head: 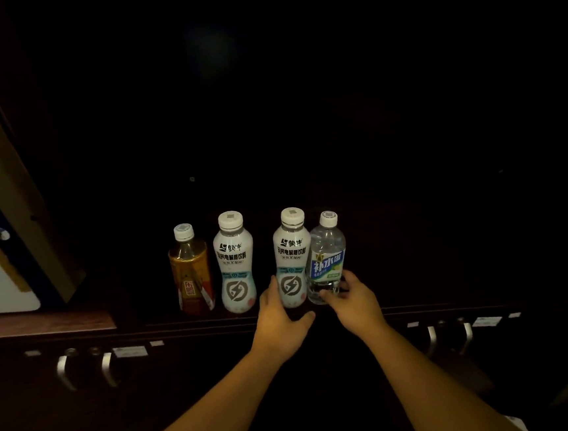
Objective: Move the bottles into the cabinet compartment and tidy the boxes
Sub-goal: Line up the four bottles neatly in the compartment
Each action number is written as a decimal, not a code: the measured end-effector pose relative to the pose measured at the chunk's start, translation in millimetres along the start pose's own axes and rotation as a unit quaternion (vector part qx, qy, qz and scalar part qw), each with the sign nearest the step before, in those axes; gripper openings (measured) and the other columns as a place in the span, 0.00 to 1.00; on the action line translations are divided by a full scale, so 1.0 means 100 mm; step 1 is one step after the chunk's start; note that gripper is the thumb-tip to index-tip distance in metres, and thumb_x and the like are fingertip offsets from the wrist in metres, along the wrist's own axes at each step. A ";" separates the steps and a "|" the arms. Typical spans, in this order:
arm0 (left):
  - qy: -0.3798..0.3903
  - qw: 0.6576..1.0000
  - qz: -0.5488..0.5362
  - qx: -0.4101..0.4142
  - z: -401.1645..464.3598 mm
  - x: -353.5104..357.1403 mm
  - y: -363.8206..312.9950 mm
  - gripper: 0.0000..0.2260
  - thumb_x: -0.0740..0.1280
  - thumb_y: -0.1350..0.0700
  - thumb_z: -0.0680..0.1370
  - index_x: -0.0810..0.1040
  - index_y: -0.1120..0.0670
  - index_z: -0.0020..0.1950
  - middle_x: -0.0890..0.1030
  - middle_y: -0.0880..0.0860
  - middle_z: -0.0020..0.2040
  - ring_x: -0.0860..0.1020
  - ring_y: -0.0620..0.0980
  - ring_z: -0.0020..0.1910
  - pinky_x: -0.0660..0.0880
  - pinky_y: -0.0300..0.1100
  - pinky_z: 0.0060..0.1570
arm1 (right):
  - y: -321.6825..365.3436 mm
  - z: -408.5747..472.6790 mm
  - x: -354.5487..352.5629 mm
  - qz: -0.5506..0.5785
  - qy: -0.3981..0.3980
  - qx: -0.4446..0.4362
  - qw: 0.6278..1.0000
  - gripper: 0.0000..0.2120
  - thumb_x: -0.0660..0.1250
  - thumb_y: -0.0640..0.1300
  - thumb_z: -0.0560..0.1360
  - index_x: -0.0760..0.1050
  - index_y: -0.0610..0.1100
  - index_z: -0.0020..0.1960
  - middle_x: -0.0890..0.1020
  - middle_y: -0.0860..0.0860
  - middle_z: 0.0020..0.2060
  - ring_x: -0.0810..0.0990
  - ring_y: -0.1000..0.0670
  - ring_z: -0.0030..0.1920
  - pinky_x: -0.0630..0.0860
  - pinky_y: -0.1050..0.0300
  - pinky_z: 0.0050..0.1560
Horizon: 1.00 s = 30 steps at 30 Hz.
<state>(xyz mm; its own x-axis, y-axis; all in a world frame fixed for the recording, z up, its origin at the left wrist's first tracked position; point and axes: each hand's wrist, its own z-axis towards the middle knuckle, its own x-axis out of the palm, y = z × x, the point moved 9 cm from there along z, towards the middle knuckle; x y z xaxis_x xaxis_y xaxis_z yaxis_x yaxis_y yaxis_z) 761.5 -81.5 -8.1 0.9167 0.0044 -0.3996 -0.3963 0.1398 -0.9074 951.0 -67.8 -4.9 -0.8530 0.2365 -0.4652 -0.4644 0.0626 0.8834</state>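
Several bottles stand in a row at the front of the dark cabinet compartment [420,292]. From the left they are a brown tea bottle [191,275], a white drink bottle [234,264], a second white drink bottle [292,259] and a clear water bottle [327,252] with a blue label, which touches the second white one. My left hand [278,322] is at the base of the second white bottle, thumb against its left side, fingers spread below it. My right hand [351,298] has its fingers and thumb around the base of the water bottle.
A large box [4,219], beige, blue and white, leans in the neighbouring compartment at the left. Below the shelf edge are dark cabinet doors with silver handles at the left [83,370] and at the right [451,338]. The compartment's back is too dark to see.
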 end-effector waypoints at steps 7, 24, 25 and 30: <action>0.016 1.000 0.014 -0.011 0.01 -0.04 0.04 0.46 0.78 0.53 0.70 0.53 0.51 0.81 0.62 0.54 0.75 0.61 0.48 0.74 0.60 0.39 0.70 | -0.03 -0.01 0.06 0.003 0.025 0.011 1.000 0.29 0.74 0.47 0.74 0.68 0.54 0.71 0.78 0.61 0.53 0.79 0.53 0.57 0.75 0.57 0.54; -0.139 0.975 0.157 0.068 -0.41 -1.26 0.19 0.27 0.75 0.45 0.72 0.66 0.43 0.67 0.68 0.38 0.59 0.71 0.40 0.59 0.70 0.31 0.48 | 0.37 -0.64 0.79 -0.001 -0.017 -0.076 0.997 0.14 0.71 0.47 0.75 0.73 0.55 0.58 0.78 0.58 0.53 0.78 0.58 0.53 0.79 0.56 0.53; -0.159 0.971 0.167 0.070 -0.42 -1.37 0.20 0.28 0.75 0.45 0.72 0.65 0.44 0.67 0.68 0.39 0.59 0.71 0.40 0.60 0.69 0.31 0.47 | 0.45 -0.64 0.89 -0.014 0.000 -0.083 0.996 0.15 0.71 0.48 0.76 0.74 0.54 0.61 0.78 0.58 0.55 0.78 0.58 0.55 0.78 0.57 0.54; -0.201 0.961 0.185 0.046 -0.33 -1.72 0.36 0.40 0.77 0.47 0.70 0.57 0.50 0.75 0.64 0.50 0.70 0.67 0.50 0.69 0.74 0.47 0.61 | 0.72 -0.56 1.26 -0.053 0.049 -0.081 0.994 0.33 0.71 0.52 0.75 0.64 0.48 0.77 0.75 0.51 0.67 0.75 0.52 0.65 0.74 0.55 0.62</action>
<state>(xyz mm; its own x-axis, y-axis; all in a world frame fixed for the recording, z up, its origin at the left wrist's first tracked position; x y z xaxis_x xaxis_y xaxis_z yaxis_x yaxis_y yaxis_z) 588.0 -110.4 23.8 0.6674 0.4494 -0.5938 -0.7095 0.1414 -0.6904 797.0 -87.8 -2.8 -0.8131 0.1410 -0.5648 -0.5778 -0.0770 0.8125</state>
